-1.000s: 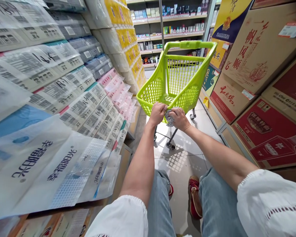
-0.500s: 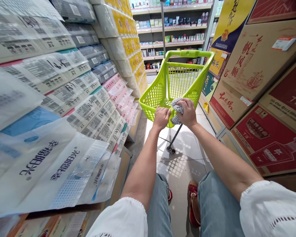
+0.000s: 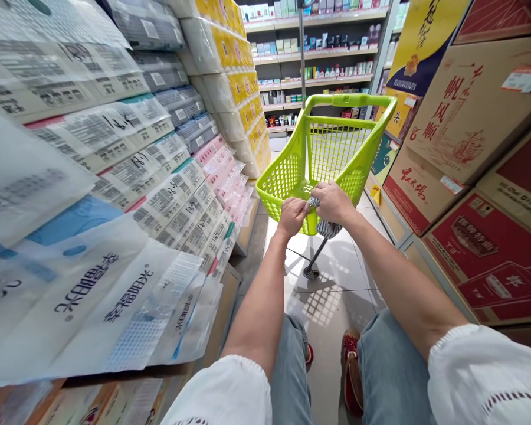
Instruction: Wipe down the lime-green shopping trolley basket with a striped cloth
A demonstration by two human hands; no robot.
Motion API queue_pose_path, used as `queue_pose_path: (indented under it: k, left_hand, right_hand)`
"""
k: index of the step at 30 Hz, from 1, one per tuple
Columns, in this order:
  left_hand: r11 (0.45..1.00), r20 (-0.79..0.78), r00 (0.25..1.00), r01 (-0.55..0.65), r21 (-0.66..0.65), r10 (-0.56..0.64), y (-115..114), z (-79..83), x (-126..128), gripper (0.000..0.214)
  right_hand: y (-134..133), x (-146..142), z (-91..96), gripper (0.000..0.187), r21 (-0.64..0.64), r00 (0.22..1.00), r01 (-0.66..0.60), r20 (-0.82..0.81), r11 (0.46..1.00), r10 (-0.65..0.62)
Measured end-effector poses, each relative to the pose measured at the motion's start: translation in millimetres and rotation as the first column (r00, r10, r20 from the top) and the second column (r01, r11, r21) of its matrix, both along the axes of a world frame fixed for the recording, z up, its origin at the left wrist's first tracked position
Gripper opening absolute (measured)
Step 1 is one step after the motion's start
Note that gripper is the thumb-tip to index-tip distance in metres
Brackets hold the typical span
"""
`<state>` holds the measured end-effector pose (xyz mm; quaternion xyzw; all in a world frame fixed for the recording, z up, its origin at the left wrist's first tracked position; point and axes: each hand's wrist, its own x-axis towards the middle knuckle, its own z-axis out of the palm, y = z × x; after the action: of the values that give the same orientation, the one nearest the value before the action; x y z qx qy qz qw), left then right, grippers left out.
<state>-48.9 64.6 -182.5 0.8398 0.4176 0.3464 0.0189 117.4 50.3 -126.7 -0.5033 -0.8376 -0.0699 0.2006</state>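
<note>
A lime-green shopping cart basket (image 3: 287, 172) with holed walls stands in the aisle in front of me, on thin metal legs with a black caster (image 3: 310, 273). My left hand (image 3: 293, 215) is closed around its near rim. Just right of it, my right hand (image 3: 335, 202) presses a grey-and-white striped cloth (image 3: 328, 229) against the same rim. Part of the cloth hangs below my palm outside the basket, and the rest is hidden under my fingers.
Packs of tissue paper (image 3: 137, 162) are stacked along the left, with yellow-and-white paper bundles (image 3: 230, 88) beyond. Cardboard drink boxes (image 3: 464, 112) line the right side. Shelves of bottles and small boxes (image 3: 327, 62) close off the far end. A metal pole (image 3: 301, 59) rises behind the basket.
My right hand has shifted and turned over on the rim, covering more of the cloth, which now hangs lower outside. My left hand keeps its hold. The view has swung slightly left.
</note>
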Motion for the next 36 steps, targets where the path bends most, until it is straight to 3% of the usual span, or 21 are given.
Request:
queue_pose_path:
  k: [10, 16, 21, 24, 27, 32, 34, 36]
  left_hand:
    - [0.999, 0.02, 0.999, 0.038, -0.028, -0.037, -1, 4.3, -41, 0.034]
    - [1.0, 0.068, 0.998, -0.012, 0.002, 0.012, -12, 10.6, -43, 0.023]
    - [0.992, 0.084, 0.989, -0.126, 0.012, 0.125, -17, 5.8, -32, 0.018]
    - [0.993, 0.087, 0.989, -0.119, -0.006, 0.119, -15, 3.8, -35, 0.018]
    - [0.996, 0.101, 0.991, -0.08, -0.046, 0.084, -12, 4.1, -41, 0.021]
    - [0.998, 0.149, 0.988, -0.037, -0.053, 0.045, -6, 3.5, -44, 0.024]
    - [0.998, 0.154, 0.987, -0.044, -0.047, 0.051, -5, 3.0, -42, 0.025]
    - [0.997, 0.151, 0.986, -0.062, -0.044, 0.068, -4, 2.5, -38, 0.025]
  right_hand:
    - [-12, -27, -4.6, 0.034, 0.027, 0.995, -0.08, -0.062, 0.996, 0.082]
    - [-21, -31, -13.8, 0.049, 0.092, 0.971, -0.199, -0.117, 0.976, 0.209]
    - [-34, -54, -26.9, 0.052, 0.13, 0.986, -0.033, -0.157, 0.991, 0.053]
    - [-35, -57, -29.4, 0.043, 0.128, 0.993, 0.031, -0.114, 0.991, -0.017]
    - [-28, -36, -28.5, 0.037, 0.16, 0.99, 0.097, -0.113, 0.982, -0.079]
    - [-12, 19, -31.2, 0.04, 0.209, 0.92, 0.304, -0.316, 0.929, -0.23]
    - [-10, 18, -33.9, 0.041, 0.215, 0.909, 0.31, -0.353, 0.926, -0.222]
    - [-12, 0, -36.6, 0.041, 0.209, 0.92, 0.264, -0.346, 0.941, -0.181]
